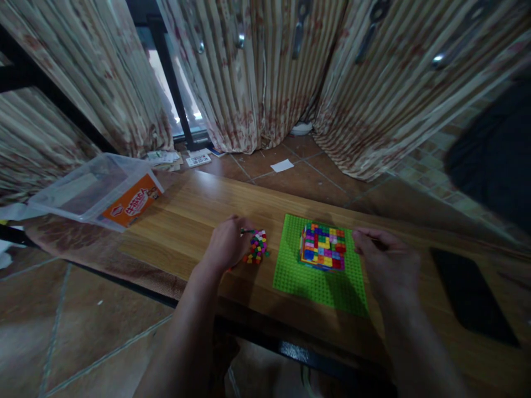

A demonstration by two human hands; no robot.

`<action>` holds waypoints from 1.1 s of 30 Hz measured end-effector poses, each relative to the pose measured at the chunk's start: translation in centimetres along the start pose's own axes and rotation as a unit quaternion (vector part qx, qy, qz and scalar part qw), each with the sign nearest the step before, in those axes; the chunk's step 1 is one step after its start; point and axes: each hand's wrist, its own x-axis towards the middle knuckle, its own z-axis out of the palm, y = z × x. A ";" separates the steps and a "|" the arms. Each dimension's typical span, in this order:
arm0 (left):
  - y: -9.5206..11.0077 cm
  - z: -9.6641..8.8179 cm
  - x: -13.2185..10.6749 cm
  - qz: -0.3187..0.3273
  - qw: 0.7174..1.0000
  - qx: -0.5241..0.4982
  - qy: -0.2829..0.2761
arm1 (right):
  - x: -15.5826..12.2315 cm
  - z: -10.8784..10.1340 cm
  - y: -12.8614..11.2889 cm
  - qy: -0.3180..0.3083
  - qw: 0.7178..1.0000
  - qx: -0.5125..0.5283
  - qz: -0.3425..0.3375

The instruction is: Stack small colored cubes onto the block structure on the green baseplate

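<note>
Many blocky bricks (259, 246) adjoin left hand (229, 243), studded baseplate (291, 276) adjoins right hand (390, 262), grips unclear.

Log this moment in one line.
left hand: at loose brick pile; right hand: near green baseplate; multicolored brick block: on green baseplate

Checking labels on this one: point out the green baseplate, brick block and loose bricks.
Green baseplate (289, 258), head view: bare left part.
Brick block (323, 245), head view: top, near middle.
Loose bricks (258, 243), head view: middle of pile.
</note>
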 end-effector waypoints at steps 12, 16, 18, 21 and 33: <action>5.6 3.1 -1.6 0.139 0.902 -0.407 -0.037 | -4.3 2.1 -3.1 -0.268 0.951 0.125 -0.087; 6.2 3.1 -1.8 0.170 0.906 -0.388 -0.022 | -4.2 1.9 -2.7 -0.294 0.943 0.108 -0.108; 6.3 3.2 -1.9 0.186 0.907 -0.379 -0.013 | -4.1 1.8 -2.6 -0.296 0.943 0.103 -0.114; 6.4 3.4 -1.9 0.203 0.905 -0.373 -0.007 | -3.9 1.7 -2.7 -0.296 0.943 0.119 -0.099; 6.2 2.9 -1.8 0.219 0.918 -0.330 -0.015 | -3.0 0.9 -2.7 -0.271 0.952 0.130 -0.050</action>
